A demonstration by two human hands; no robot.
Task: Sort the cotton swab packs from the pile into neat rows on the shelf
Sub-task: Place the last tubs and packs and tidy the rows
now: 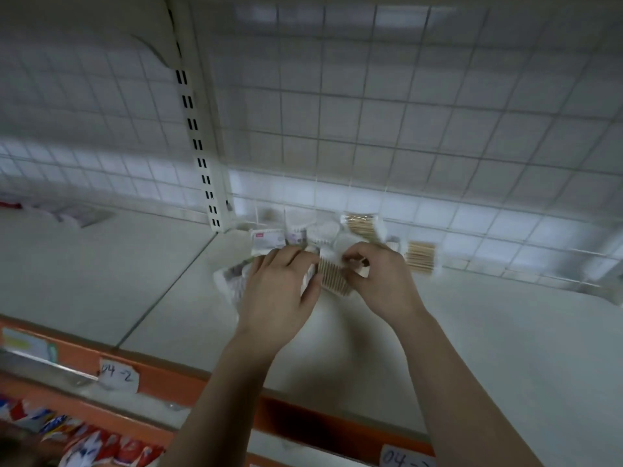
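Swab pack: my left hand and right hand both grip it. Risk: my knuckles scatter the pile just beyond.

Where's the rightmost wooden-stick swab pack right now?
Head view: the rightmost wooden-stick pack lies at the back of the shelf by the wire grid, just right of the right hand, at the right end of the pile.
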